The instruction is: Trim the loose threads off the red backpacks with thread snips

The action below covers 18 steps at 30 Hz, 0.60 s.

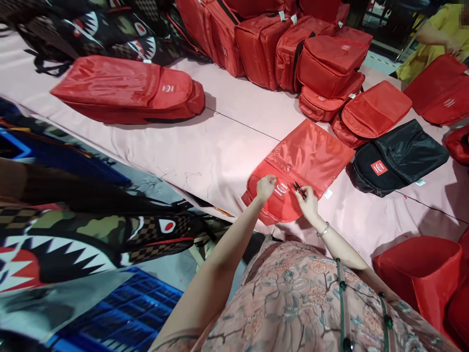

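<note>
A red bag [311,146] with a white printed logo lies flat on the pink-covered table, right in front of me. My left hand [266,187] rests over its lower left part beside the logo, fingers pinched together; whatever is between the fingertips is too small to make out. In my right hand [309,201] is a pair of small black thread snips [299,189], blades pointing up and left above the bag, just right of the logo. A white tag [328,194] sticks out at the bag's right edge.
A black bag [401,156] lies to the right, with red bags [377,107] behind it. Another red bag [124,90] lies at the left. Shark-pattern bags [73,249] and a blue crate [120,308] are at lower left. A person in yellow [432,39] stands across the table.
</note>
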Available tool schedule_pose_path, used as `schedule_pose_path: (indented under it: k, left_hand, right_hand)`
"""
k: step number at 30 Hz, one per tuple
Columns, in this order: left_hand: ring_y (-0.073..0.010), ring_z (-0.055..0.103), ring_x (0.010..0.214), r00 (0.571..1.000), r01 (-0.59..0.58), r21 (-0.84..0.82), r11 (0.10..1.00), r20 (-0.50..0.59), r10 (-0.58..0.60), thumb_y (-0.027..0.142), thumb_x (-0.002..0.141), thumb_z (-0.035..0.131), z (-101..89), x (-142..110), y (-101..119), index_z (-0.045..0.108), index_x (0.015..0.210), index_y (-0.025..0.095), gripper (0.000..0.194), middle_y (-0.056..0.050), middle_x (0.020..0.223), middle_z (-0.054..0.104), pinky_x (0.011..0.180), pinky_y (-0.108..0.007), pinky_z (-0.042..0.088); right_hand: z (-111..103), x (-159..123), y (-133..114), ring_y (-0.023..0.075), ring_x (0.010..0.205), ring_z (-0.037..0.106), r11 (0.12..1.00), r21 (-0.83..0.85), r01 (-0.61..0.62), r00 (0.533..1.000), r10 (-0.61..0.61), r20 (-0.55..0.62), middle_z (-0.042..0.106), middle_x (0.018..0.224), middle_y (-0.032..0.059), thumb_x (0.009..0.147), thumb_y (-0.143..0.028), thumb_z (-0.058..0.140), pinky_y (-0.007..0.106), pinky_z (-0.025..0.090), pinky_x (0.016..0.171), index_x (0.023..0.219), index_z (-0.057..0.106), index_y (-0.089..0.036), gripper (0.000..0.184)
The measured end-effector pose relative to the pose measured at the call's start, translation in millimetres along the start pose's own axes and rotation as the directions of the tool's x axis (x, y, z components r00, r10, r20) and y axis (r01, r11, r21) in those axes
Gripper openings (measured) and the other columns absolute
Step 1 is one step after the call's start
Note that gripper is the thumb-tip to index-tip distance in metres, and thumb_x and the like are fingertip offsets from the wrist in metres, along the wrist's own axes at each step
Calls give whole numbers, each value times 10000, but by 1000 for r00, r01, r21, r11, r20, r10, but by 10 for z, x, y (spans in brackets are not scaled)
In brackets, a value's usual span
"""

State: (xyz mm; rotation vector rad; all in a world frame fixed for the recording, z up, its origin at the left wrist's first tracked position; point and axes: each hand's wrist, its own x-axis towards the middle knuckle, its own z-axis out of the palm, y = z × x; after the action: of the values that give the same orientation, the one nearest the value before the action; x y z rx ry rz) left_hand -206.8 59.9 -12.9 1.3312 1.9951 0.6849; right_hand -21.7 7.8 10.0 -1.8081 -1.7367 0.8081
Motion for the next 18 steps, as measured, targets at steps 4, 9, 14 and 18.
schedule_pose_path:
  k: [4,9,14,18]
  left_hand:
    - [-175,628,941,999,-37,101,994,25,35,300,816,554,45,40,33,667,1014,197,250,-73,1009,695,789,-235,459]
    - [-191,621,915,997,-69,252,965,-20,76,348,822,524,111,47,90,676,940,209,237,-91,989,679,732,-254,452]
    - [-173,631,777,997,-52,279,959,67,35,326,832,482,31,133,95,662,835,177,234,-94,840,685,623,-232,414]
    - [-167,627,760,994,-38,270,962,106,10,322,835,469,-3,154,108,655,818,175,237,-92,826,688,603,-228,397]
  right_hand:
    - [214,159,-186,170,769,607,977,-214,13,998,-1,56,660,899,38,918,-415,363,249,371,651,1038,503,-204,280]
    - [321,218,-270,174,785,615,938,-348,14,995,21,96,667,882,52,930,-407,354,246,356,633,1068,485,-191,288]
    - [348,255,-317,176,847,616,926,-367,89,984,-25,176,666,944,47,934,-405,353,249,375,657,1114,464,-215,284]
    - [381,277,-337,174,882,612,922,-375,100,982,-30,188,661,984,50,939,-406,343,247,383,676,1122,463,-217,289]
